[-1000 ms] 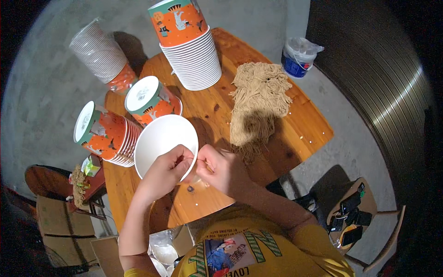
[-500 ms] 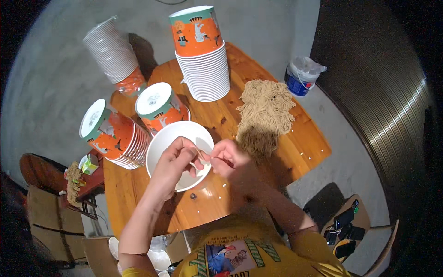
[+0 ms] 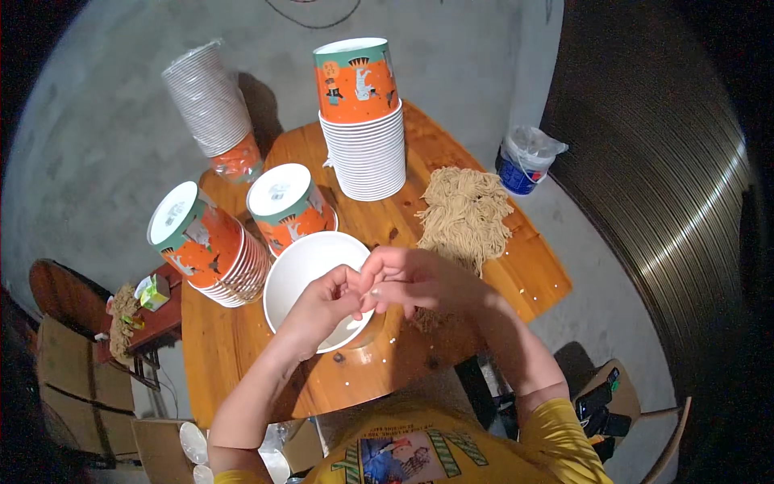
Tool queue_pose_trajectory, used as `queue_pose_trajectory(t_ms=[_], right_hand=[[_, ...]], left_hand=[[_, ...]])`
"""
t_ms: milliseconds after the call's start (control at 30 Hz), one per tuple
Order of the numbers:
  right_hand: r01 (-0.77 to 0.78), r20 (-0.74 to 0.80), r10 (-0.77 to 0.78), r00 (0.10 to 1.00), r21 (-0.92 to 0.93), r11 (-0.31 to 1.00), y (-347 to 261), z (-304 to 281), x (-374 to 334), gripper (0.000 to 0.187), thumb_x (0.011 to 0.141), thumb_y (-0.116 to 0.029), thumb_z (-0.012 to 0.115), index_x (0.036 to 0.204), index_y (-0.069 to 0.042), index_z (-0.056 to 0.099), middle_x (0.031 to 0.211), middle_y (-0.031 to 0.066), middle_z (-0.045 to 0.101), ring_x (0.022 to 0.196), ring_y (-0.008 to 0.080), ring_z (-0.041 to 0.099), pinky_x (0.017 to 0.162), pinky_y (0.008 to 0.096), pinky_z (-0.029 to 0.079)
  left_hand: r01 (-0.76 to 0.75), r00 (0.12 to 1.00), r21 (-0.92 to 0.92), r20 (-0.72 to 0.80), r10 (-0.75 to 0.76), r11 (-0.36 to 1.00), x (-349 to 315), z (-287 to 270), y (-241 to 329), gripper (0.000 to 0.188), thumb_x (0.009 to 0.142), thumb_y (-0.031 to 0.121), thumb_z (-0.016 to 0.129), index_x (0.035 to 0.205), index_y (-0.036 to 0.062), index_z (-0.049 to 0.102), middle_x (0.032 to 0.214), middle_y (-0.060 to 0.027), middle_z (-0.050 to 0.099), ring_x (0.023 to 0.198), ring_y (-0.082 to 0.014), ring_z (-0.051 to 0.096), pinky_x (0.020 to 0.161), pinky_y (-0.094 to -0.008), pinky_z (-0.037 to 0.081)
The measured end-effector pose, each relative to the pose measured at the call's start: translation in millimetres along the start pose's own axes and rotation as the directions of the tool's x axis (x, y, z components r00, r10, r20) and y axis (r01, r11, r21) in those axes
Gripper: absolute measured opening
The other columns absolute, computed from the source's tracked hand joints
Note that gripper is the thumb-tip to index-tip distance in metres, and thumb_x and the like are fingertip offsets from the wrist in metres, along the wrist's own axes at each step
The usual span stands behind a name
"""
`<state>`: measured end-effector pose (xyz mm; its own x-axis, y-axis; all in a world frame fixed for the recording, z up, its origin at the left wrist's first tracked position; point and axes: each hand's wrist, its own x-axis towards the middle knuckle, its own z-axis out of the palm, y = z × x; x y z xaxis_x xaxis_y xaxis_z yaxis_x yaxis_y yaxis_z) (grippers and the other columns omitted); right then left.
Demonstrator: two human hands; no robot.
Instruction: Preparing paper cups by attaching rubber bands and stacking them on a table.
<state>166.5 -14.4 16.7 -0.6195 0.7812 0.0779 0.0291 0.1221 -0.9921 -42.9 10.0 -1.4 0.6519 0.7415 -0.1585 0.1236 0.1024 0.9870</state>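
Observation:
Over the right side of a white paper bucket point(image 3: 302, 266), my left hand point(image 3: 330, 302) and my right hand point(image 3: 403, 282) meet with their fingertips pinched together. Half a second ago a thin tan strand ran between my left fingers toward the right ones; now the fingers mostly hide it. What the right fingertips pinch is too small to make out. Beyond my right hand lies a heap of tan yarn-like strands point(image 3: 463, 214), partly covered by that hand and its shadow.
Orange and green paper buckets stand upside down in a tall stack point(image 3: 364, 153), a left stack point(image 3: 214, 246) and a shorter one point(image 3: 282, 198). Behind them leans a plastic-wrapped stack point(image 3: 211, 105). White specks dot the wooden table point(image 3: 234, 355). A blue-and-white pail point(image 3: 522, 165) is on the floor.
My hands have drawn closer together, with the right one reaching over toward the left fingertips. The strand no longer shows clearly. The whole view has shifted slightly, so the table appears lower.

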Motion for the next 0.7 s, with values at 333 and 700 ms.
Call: queue_pose_trajectory(t_ms=[333, 700], right_hand=[[-0.101, 0.122, 0.105, 0.987, -0.038, 0.994, -25, -10, 38, 0.017, 0.089, -0.017, 0.053, 0.101, -0.004, 0.054, 0.089, 0.0037, 0.065, 0.063, 0.0064, 0.057, 0.047, 0.0176, 0.042], [-0.091, -0.060, 0.086, 0.994, -0.080, 0.993, -12, -16, 34, 0.014, 0.088, -0.013, 0.054, 0.100, -0.005, 0.058, 0.081, 0.0000, 0.062, 0.068, 0.0039, 0.053, 0.058, 0.0180, 0.041]], left_hand=[[0.004, 0.999, 0.174, -0.041, 0.003, 0.985, 0, 12, -4, 0.022, 0.082, 0.013, 0.059, 0.102, 0.0038, 0.056, 0.089, -0.0003, 0.058, 0.081, -0.0105, 0.054, 0.078, -0.0251, 0.044], [0.137, 0.989, -0.241, 0.095, -0.117, 0.961, 15, 13, -2, 0.012, 0.084, 0.008, 0.055, 0.094, 0.0036, 0.056, 0.079, 0.0014, 0.054, 0.069, -0.0047, 0.048, 0.061, -0.0178, 0.039]])
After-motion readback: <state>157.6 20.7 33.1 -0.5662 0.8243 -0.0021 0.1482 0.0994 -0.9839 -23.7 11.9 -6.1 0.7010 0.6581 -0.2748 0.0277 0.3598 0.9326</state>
